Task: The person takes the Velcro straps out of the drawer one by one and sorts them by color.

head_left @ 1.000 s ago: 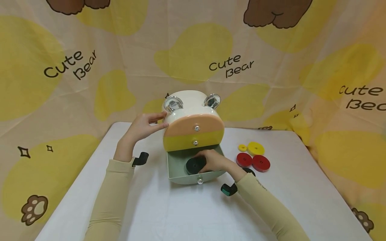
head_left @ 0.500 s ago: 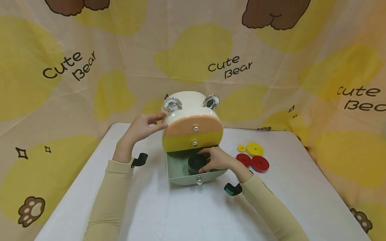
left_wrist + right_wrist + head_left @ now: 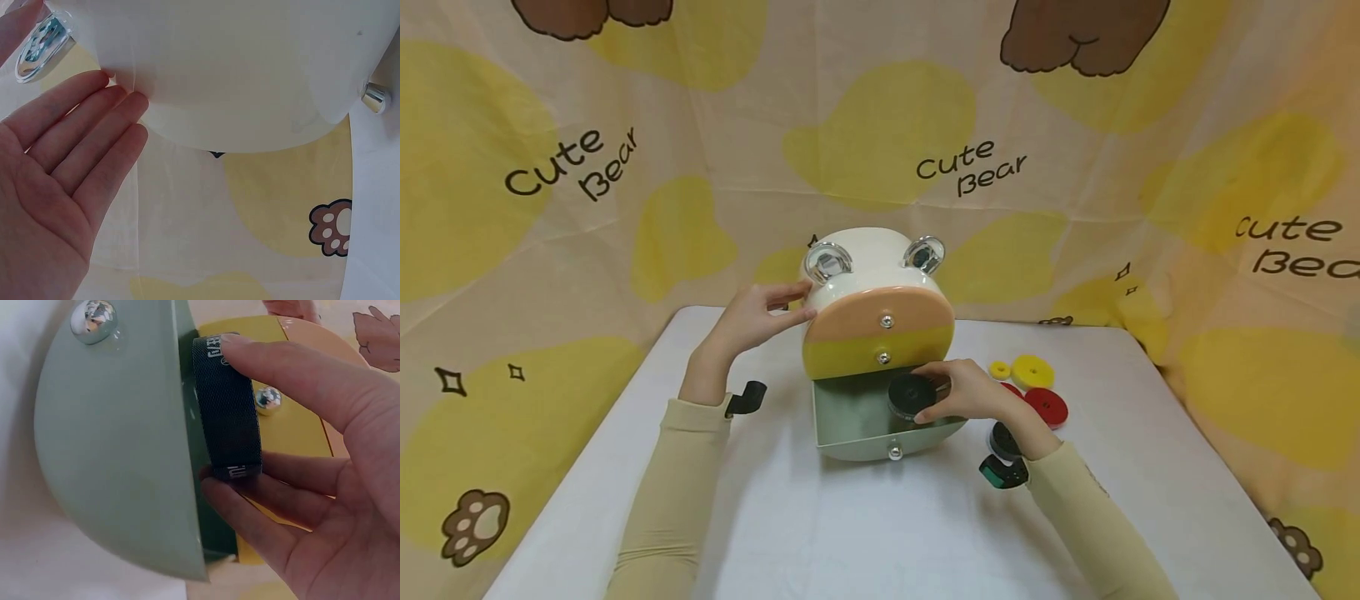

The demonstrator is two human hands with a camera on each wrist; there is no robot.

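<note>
A small frog-shaped drawer cabinet with a white top stands on the table, its green bottom drawer pulled out. My right hand pinches a roll of black woven tape between thumb and fingers, over the right part of that drawer. White lettering shows on the rim of this black roll in the right wrist view. My left hand rests with its fingertips against the cabinet's left side. In the left wrist view the fingers are nearly straight and touch the white shell.
Right of the cabinet lie red rolls, one partly hidden by my right hand, and yellow rolls. Another black roll sits by my right wrist. The orange top drawer and yellow middle drawer are closed.
My right hand has moved right and slightly up with the black roll in its grip. The left hand keeps its place on the cabinet.
</note>
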